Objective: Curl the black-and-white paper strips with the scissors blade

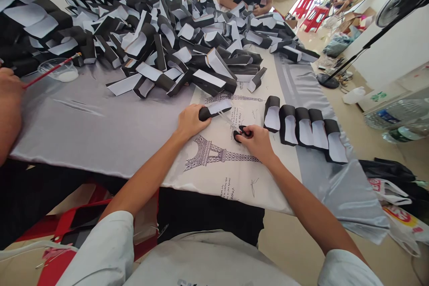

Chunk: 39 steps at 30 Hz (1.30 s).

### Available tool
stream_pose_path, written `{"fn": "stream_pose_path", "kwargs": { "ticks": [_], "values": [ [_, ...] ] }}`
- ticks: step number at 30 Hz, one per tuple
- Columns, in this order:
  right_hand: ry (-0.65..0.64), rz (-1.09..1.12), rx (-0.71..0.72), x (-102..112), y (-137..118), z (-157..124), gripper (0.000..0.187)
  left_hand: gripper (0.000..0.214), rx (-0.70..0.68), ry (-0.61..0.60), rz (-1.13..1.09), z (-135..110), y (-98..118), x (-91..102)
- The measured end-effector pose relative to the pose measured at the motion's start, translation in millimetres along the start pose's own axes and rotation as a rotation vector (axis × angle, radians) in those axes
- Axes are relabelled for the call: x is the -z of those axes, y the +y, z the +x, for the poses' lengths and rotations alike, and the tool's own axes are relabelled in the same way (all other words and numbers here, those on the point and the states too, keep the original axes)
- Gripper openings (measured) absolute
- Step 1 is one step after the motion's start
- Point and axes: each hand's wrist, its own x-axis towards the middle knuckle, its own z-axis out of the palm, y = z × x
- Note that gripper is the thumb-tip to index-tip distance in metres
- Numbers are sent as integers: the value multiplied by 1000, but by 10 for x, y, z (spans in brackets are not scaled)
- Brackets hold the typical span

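My left hand [189, 120] is closed around a folded black-and-white paper piece [214, 110], pressing it on the cloth with the Eiffel Tower print [214, 154]. My right hand [257, 140] grips black-handled scissors [241, 132], whose blades point up-left toward that piece. Just right of my hands, a row of several finished black-and-white folded pieces [303, 130] lies side by side.
A big heap of black-and-white folded pieces [161, 31] covers the far table. At the left another person's hand [8, 94] holds a red stick [50, 70] over a clear cup [62, 70]. Two people sit at the far side. A standing fan [398, 4], bottles and bags are at the right.
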Motion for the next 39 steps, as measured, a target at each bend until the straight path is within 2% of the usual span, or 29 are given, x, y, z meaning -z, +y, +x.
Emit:
{"fn": "stream_pose_path", "kwargs": {
  "ticks": [6,11,18,26,31,39],
  "values": [
    [-13,8,2,-12,-10,-10,22,33,-1,0,-2,-2,-11,-8],
    [22,-7,47,-42,4,-10,36,32,-7,-9,2,-2,-9,-4],
    [-2,19,14,-28,18,17,21,31,2,-17,-13,-12,10,1],
    [22,-10,32,-49,-67,-28,33,33,-2,-22,9,-15,28,11],
    [-19,3,33,-40,-60,-6,22,34,-2,-19,8,-19,28,4],
    [-16,22,-58,-14,-114,-25,25,36,-3,-9,51,-33,57,15]
  ]
}}
